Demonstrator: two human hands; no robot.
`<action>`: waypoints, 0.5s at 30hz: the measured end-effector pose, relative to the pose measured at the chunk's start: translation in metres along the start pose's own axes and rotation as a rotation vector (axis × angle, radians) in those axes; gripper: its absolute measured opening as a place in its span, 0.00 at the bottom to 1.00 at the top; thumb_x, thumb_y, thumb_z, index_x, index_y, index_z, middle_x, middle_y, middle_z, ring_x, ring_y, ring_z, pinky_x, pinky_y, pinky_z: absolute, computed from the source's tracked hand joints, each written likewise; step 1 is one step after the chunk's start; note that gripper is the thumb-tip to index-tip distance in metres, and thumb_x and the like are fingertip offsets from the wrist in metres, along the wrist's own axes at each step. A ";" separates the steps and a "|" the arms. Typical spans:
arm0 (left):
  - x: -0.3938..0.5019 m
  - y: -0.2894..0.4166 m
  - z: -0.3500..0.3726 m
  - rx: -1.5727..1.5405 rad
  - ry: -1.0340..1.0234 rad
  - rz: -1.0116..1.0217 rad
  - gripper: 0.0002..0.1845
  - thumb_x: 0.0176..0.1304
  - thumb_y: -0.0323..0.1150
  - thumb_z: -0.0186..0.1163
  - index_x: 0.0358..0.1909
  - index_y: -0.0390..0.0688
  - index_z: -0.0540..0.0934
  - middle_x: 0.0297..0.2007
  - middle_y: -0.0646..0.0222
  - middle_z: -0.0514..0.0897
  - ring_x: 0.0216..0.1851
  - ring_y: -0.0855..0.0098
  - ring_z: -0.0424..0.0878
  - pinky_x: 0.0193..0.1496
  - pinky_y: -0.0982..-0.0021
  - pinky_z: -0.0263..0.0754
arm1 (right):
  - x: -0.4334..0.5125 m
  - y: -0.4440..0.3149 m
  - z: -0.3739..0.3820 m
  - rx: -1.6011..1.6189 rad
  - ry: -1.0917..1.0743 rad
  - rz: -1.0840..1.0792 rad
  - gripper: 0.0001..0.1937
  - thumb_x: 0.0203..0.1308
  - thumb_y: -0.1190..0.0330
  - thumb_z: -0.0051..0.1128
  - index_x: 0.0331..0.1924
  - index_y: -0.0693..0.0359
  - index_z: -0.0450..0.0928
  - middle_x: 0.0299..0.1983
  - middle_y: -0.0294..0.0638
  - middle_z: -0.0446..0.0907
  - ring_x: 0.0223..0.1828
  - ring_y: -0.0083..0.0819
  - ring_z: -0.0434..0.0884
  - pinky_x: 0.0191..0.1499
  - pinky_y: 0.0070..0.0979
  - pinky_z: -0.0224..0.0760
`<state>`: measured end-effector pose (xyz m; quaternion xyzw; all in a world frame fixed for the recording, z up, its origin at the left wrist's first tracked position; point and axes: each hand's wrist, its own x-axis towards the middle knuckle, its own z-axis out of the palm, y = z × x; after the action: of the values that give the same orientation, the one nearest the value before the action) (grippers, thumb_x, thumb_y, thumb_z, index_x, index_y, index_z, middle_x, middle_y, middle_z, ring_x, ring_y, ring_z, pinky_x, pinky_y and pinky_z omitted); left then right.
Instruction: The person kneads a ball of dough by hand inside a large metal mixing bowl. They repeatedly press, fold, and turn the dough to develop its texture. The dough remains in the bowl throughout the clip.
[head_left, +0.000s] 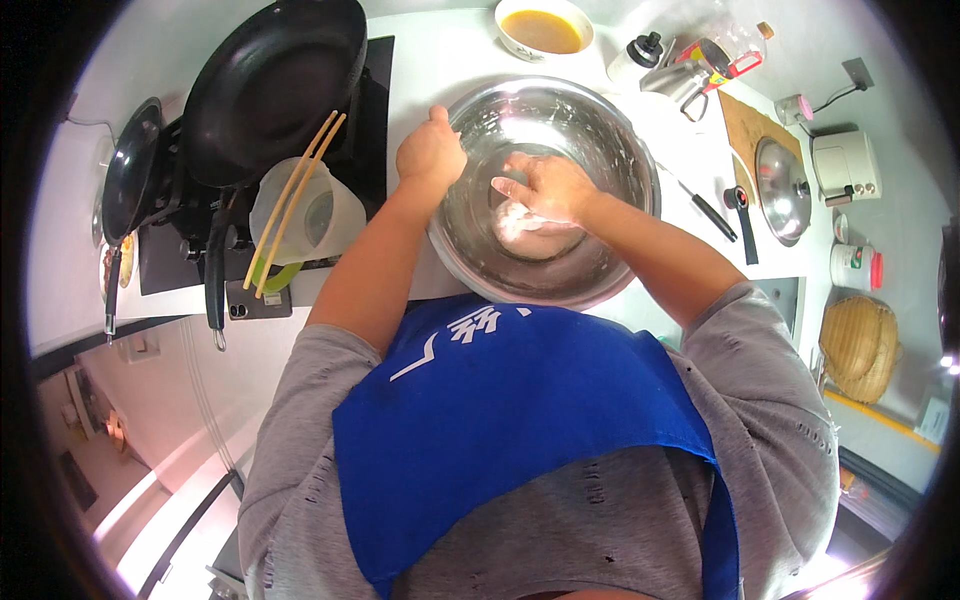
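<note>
A large stainless steel bowl (611, 120) sits on the white counter in front of me, its inner wall smeared with white residue. My left hand (433, 154) grips the bowl's left rim, the thumb pointing up. Inside the bowl, my right hand (551, 187) presses on a pale lump of dough (525, 229) at the bottom. White residue coats the right fingers and thumb, which are spread apart. Part of the dough is hidden under that hand.
Left of the bowl, a black wok (277, 90) rests on the stove beside a smaller pan (135, 172). Two chopsticks (300, 199) lie across a translucent plastic pitcher (330, 214). Behind stands a bowl of yellow liquid (541, 31). To the right are a metal lid (780, 191) and a black-handled utensil (712, 216).
</note>
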<state>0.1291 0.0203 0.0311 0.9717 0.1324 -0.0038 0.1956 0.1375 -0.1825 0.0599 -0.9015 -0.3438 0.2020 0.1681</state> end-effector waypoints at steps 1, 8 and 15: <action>0.001 -0.001 0.002 0.005 0.008 0.005 0.14 0.65 0.36 0.56 0.47 0.39 0.69 0.36 0.53 0.85 0.41 0.51 0.84 0.44 0.54 0.77 | -0.007 0.001 -0.004 -0.001 0.060 0.001 0.26 0.68 0.45 0.42 0.49 0.60 0.80 0.36 0.54 0.83 0.45 0.52 0.81 0.54 0.40 0.71; 0.002 -0.009 0.014 0.033 0.026 0.046 0.14 0.65 0.36 0.56 0.46 0.39 0.68 0.35 0.53 0.85 0.38 0.51 0.84 0.41 0.53 0.76 | -0.036 0.015 0.030 -0.391 0.034 -0.340 0.30 0.60 0.41 0.52 0.57 0.56 0.74 0.53 0.47 0.73 0.59 0.45 0.73 0.60 0.45 0.63; -0.003 -0.001 0.007 0.017 0.043 -0.002 0.13 0.64 0.36 0.56 0.43 0.39 0.67 0.35 0.52 0.84 0.37 0.49 0.83 0.40 0.53 0.76 | 0.014 0.019 0.059 -0.320 0.202 -0.356 0.18 0.52 0.48 0.58 0.38 0.52 0.79 0.33 0.38 0.75 0.38 0.38 0.76 0.44 0.36 0.63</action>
<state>0.1258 0.0179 0.0248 0.9730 0.1375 0.0160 0.1846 0.1290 -0.1771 -0.0030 -0.8576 -0.5059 0.0213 0.0899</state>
